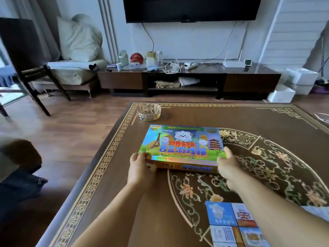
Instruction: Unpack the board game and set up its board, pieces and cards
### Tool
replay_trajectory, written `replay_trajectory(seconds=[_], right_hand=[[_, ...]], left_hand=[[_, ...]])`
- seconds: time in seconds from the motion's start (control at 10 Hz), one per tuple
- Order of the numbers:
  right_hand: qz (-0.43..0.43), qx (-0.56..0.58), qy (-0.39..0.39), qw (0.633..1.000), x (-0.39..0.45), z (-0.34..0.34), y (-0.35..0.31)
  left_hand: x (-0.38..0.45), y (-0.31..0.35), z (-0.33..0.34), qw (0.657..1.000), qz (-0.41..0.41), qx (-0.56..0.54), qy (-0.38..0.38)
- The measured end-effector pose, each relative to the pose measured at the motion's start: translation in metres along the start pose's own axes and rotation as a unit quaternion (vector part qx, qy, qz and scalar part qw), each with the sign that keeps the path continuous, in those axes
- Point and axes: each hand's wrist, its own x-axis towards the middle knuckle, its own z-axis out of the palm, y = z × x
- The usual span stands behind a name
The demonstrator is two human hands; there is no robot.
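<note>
The game box (181,147) is held flat on the table (114,157), its near corners pinched between the curled fingers of the left hand (140,166) and right hand (227,164). If lifted unevenly, the lid could jam or contents spill beyond the fingertips.

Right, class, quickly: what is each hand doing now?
Left hand: grips the near left corner of the colourful cardboard game box.
Right hand: holds the box's near right corner.

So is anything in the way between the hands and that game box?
No. The left hand and right hand already grip the near corners of the game box, which lies on the table. The glass ashtray sits apart, beyond it.
</note>
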Motion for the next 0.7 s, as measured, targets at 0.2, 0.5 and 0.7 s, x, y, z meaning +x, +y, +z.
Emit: replay_trajectory(seconds=[0.2,0.5,0.7], right_hand=[[0.001,-0.044,0.005,0.999,0.035,0.013,0.0],[-0.035,-0.122,0.021,0.992,0.037,0.014,-0.003],[-0.165,-0.127,0.131,0.969,-0.004,0.008,-0.021]], left_hand=[[0.024,0.003,0.022,0.999,0.001,0.036,-0.021],[0.023,0.002,0.031,1.0,-0.013,0.021,-0.002],[0.002,0.025,0.031,0.996,0.035,-0.036,0.075]])
